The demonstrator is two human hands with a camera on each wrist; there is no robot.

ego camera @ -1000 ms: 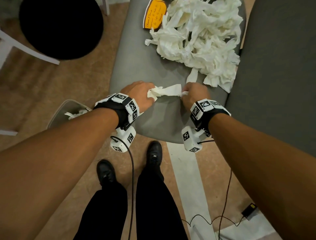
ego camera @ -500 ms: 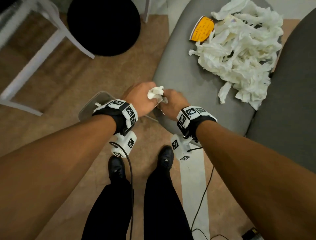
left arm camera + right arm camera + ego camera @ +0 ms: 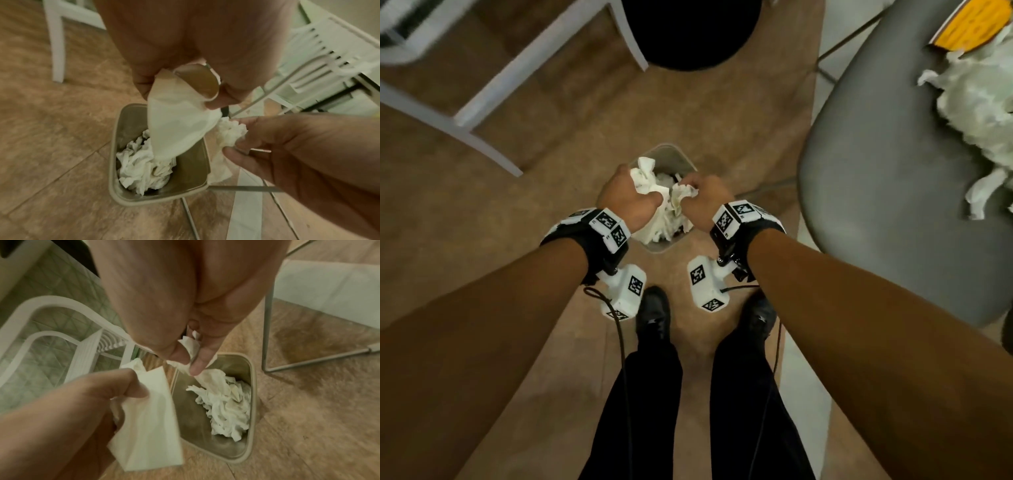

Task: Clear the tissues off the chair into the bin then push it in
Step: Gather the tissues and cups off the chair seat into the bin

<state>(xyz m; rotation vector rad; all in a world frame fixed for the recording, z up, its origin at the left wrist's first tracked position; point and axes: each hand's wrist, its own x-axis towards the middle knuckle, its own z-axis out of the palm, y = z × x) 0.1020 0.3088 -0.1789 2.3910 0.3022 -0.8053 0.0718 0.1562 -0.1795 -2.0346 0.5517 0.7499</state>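
Both hands hover over a small beige bin [image 3: 686,161] on the floor, which holds several crumpled white tissues [image 3: 661,226]. My left hand [image 3: 640,192] grips a white tissue [image 3: 179,123] that hangs down into the bin's mouth. My right hand [image 3: 690,197] pinches a smaller crumpled tissue [image 3: 230,133] just above the bin's rim [image 3: 115,146]. The right wrist view shows that tissue [image 3: 191,347] between thumb and finger above the tissues in the bin [image 3: 226,405]. The grey chair [image 3: 876,205] stands to the right with a tissue pile [image 3: 976,113] on its seat.
A yellow card [image 3: 969,24] lies on the chair beside the pile. A white chair frame [image 3: 482,99] and a black round seat [image 3: 688,31] stand beyond the bin. My feet [image 3: 654,315] are just behind it, with cables hanging from both wrists.
Both hands left the chair seat's front edge and moved left and down over the bin, carrying the tissue. The single stretched tissue is now bunched in two hands.
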